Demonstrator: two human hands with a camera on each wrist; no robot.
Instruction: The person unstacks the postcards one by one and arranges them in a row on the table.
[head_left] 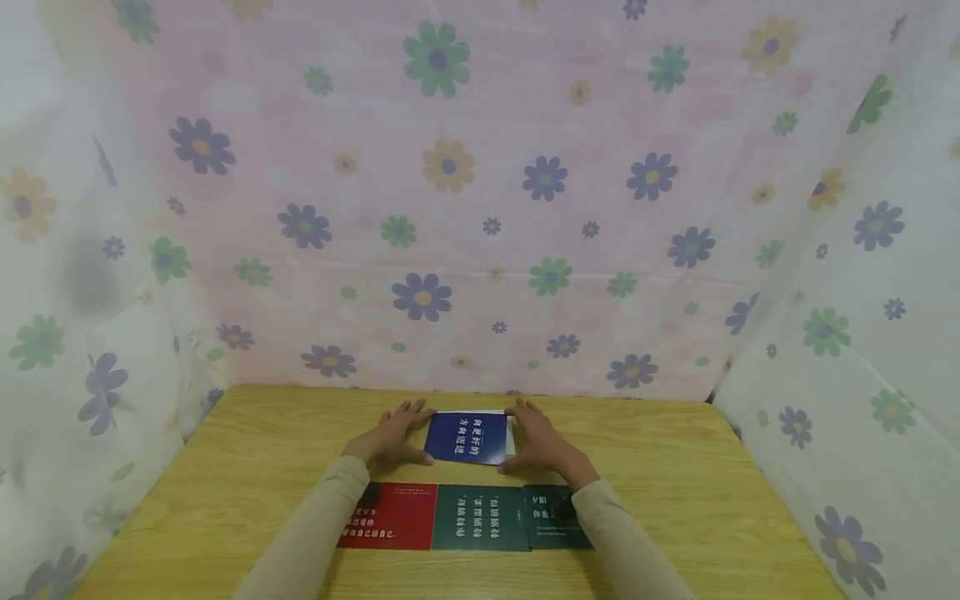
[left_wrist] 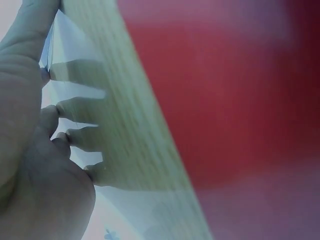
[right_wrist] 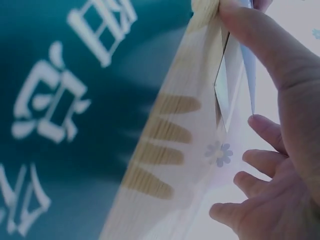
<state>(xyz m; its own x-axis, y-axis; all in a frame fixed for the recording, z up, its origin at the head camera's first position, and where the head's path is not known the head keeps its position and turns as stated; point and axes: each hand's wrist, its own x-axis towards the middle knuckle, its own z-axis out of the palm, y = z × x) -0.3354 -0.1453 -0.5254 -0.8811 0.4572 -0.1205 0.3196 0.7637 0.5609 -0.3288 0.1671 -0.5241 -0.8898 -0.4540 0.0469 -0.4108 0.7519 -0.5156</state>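
Blue card: I see it [head_left: 467,437] toward the far side of the bench [head_left: 660,450], between the two hands, white lettering facing up.
White sheet: it [head_left: 511,442] lies under the blue card, showing past its right and far edges.
Left hand: it [head_left: 390,437] grips the blue card's left side, thumb at the near corner, fingers spread wide toward the far one.
Right hand: it [head_left: 540,442] holds the right side likewise, thumb near, fingers well apart from it.
Height: I cannot tell whether the blue card touches the bench.
Near row: a red card [head_left: 405,517], a green card [head_left: 480,518] and a dark green card [head_left: 551,525] lie edge to edge, the sleeves partly covering the outer two.
Surround: flowered sheeting [head_left: 487,250] rises behind and at both sides.
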